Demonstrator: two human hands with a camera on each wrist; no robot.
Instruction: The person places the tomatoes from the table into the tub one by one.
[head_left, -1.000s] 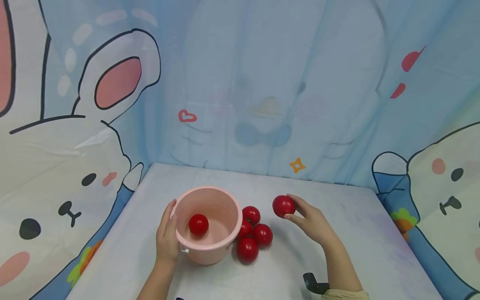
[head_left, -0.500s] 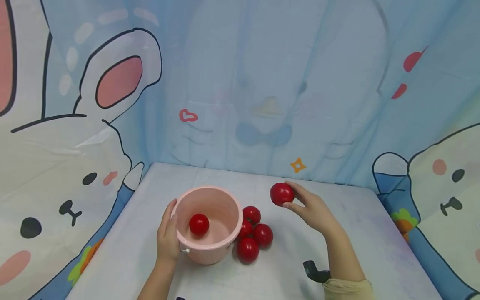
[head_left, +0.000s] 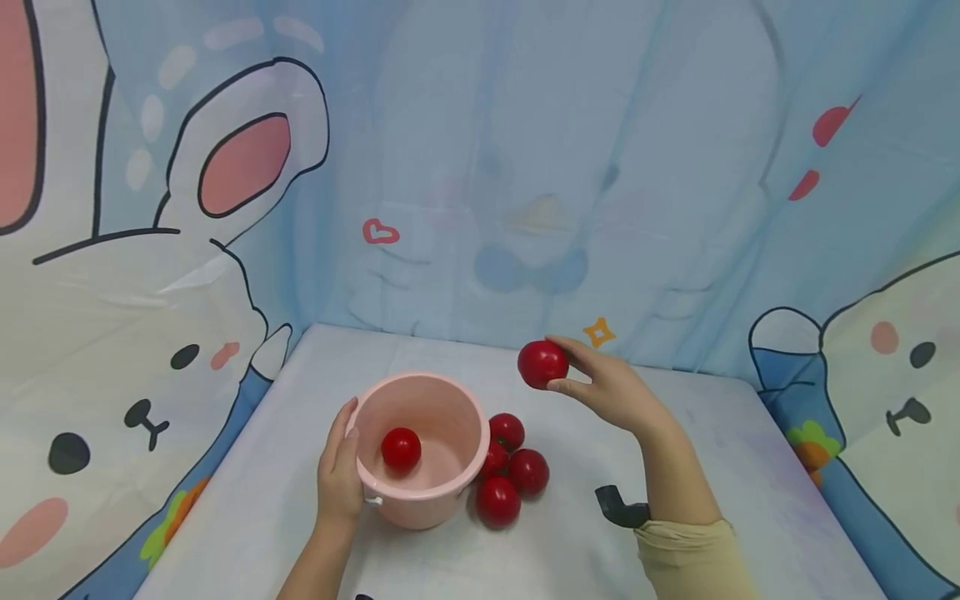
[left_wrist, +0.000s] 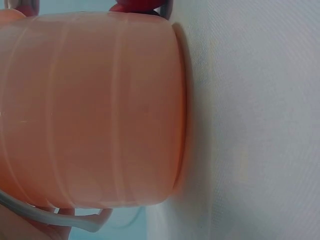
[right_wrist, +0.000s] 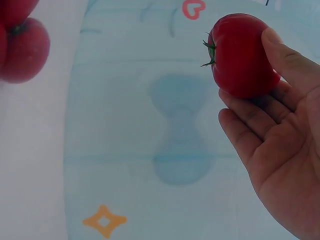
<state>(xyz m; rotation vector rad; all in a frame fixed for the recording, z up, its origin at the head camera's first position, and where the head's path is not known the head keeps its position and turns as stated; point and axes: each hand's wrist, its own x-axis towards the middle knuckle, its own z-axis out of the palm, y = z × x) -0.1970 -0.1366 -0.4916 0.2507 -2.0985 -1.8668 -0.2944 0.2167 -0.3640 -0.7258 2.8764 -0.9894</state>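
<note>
My left hand (head_left: 339,483) holds the left side of a pink bucket (head_left: 417,512), fingers and thumb against its outer wall near the rim. In the left wrist view, some fingers show behind the white bucket handle (left_wrist: 50,215). One tomato (head_left: 401,450) lies inside the bucket. With thumb and fingers, my right hand (head_left: 607,387) grips another tomato (right_wrist: 242,57), raised above the table, to the right of and beyond the bucket. Its green calyx faces away from the palm. Several more tomatoes (head_left: 498,502) sit clustered against the bucket's right side.
A white-covered table (head_left: 585,533) carries everything. Behind it hangs a blue curtain (head_left: 450,125) with cartoon prints, and rabbit figures flank both sides. A black bracket (head_left: 622,508) sticks out beside the right wrist.
My right hand has lifted the tomato away from the table and brought it left, closer to the bucket. The left hand, bucket and other tomatoes stay in place.
</note>
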